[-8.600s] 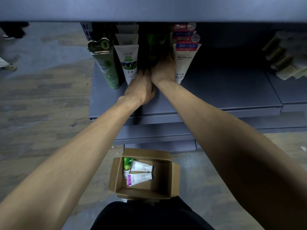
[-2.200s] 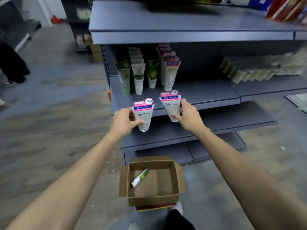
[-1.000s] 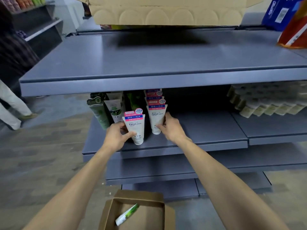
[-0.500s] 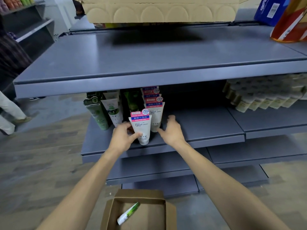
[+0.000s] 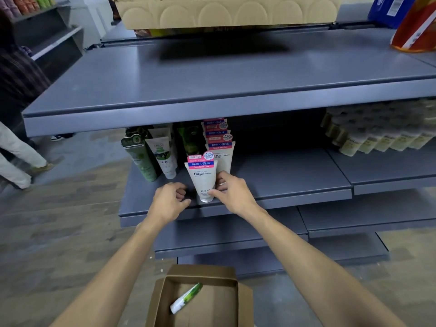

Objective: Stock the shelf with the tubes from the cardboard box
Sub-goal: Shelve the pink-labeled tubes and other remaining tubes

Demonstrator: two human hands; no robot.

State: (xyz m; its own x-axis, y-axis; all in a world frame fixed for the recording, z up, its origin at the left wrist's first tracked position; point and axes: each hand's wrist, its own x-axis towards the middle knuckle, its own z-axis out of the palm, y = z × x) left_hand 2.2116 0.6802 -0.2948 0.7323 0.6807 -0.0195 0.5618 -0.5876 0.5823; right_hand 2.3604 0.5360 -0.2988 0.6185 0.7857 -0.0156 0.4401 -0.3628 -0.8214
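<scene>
Front white facial tube (image 5: 203, 180) standing cap-down at the lip of the middle shelf (image 5: 292, 182), heading the pink-banded row (image 5: 218, 138) behind it, probably so the label faces the aisle and the row reads as one file. Long axis near vertical, crimped pink end up, cap on the shelf surface, top leaning slightly back. Right hand (image 5: 232, 194) pinching the tube low near the cap, thumb in front and fingers behind, likely squaring it against the tube behind. Left hand (image 5: 170, 201) just beside the tube on its left, fingers loosely curled round nothing, apparently clear of the tube. One green-and-white tube (image 5: 186, 299) left in the cardboard box (image 5: 226, 277) on the floor, lying flat, axis diagonal, white cap toward lower left. Green tubes (image 5: 151, 156) standing in rows to the left.
</scene>
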